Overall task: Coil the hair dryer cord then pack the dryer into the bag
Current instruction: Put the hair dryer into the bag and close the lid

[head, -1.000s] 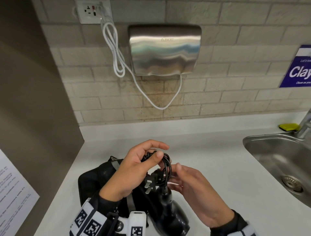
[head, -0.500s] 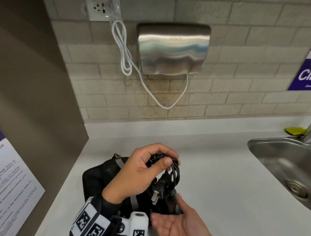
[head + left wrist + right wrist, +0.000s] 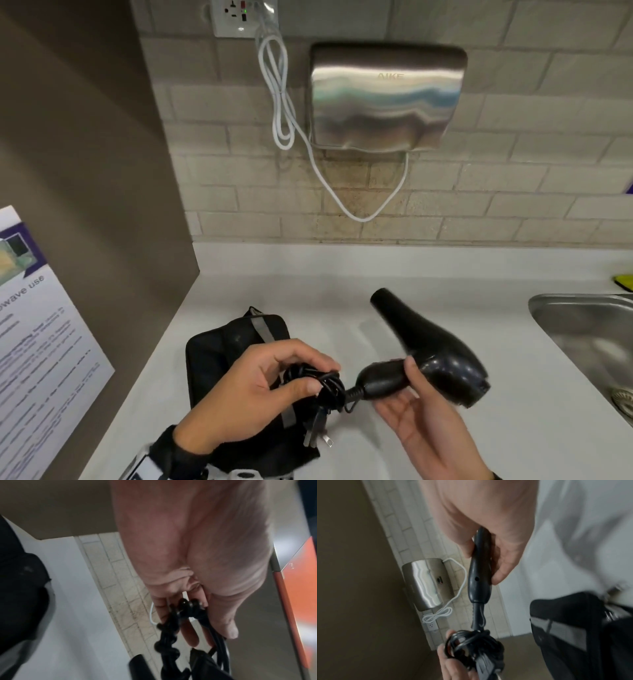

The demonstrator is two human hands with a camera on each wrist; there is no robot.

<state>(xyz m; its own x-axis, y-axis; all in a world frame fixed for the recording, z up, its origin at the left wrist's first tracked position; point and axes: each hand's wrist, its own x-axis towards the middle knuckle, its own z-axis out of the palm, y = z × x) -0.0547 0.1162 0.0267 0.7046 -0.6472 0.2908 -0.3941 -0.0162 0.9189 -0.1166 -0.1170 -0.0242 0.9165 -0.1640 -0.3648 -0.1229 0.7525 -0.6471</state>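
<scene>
A black hair dryer point(image 3: 431, 346) hangs above the white counter point(image 3: 445, 428), nozzle pointing up and left. My right hand point(image 3: 418, 411) holds its handle point(image 3: 480, 574) from below, thumb over the top. My left hand point(image 3: 253, 387) grips the coiled black cord point(image 3: 318, 383) point(image 3: 181, 615) point(image 3: 471, 645), and the plug point(image 3: 317, 433) dangles under it. The black bag point(image 3: 236, 346) with a grey stripe lies on the counter beneath my left hand, also in the right wrist view point(image 3: 573, 628). I cannot tell whether the bag is open.
A steel sink point(image 3: 589, 329) is set into the counter at the right, with a yellow sponge point(image 3: 625, 281) behind it. A steel hand dryer point(image 3: 387, 99) with a white cable point(image 3: 284, 102) hangs on the tiled wall. A brown panel with a paper notice point(image 3: 41, 342) stands at the left.
My right hand has taken the dryer's handle and lifted the dryer up and to the right into view. My left hand keeps hold of the coiled cord over the bag.
</scene>
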